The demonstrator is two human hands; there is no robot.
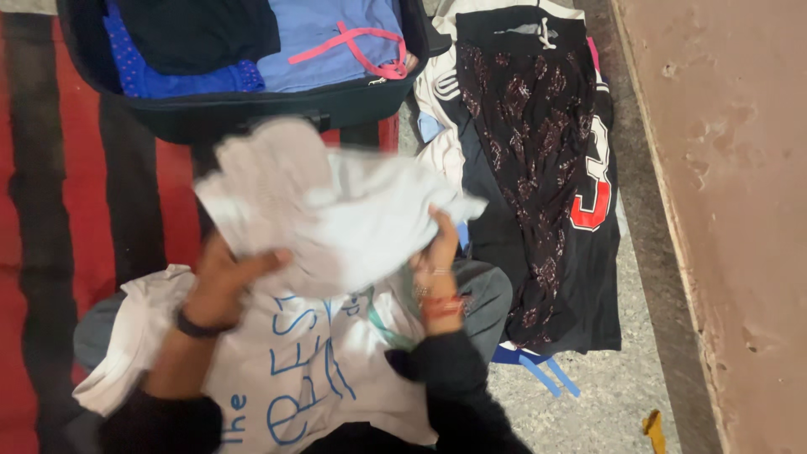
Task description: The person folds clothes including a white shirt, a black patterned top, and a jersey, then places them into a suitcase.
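**Soft white cloth held up in both hands**

The white cloth point(336, 206) sits mid-frame, lifted clear of the lap and blurred. It looks light and limp: it crumples, folds over itself and droops between the grips, so it will likely sag wherever it is unsupported. It is neither stiff nor fragile, and edges or corners seem the best places to take hold.

The left hand point(223, 282) is closed on the cloth's lower left edge, with the thumb lying across the fabric and the fingers hidden behind it. The right hand point(437, 252) pinches the lower right edge, its fingers curled up into the cloth. The bulk of the cloth rises above both hands.

Below, a white shirt point(294, 370) with blue lettering lies over the lap. An open suitcase point(252, 105) with blue clothes fills the upper left; dark garments point(538, 168) lie at centre right on the floor.
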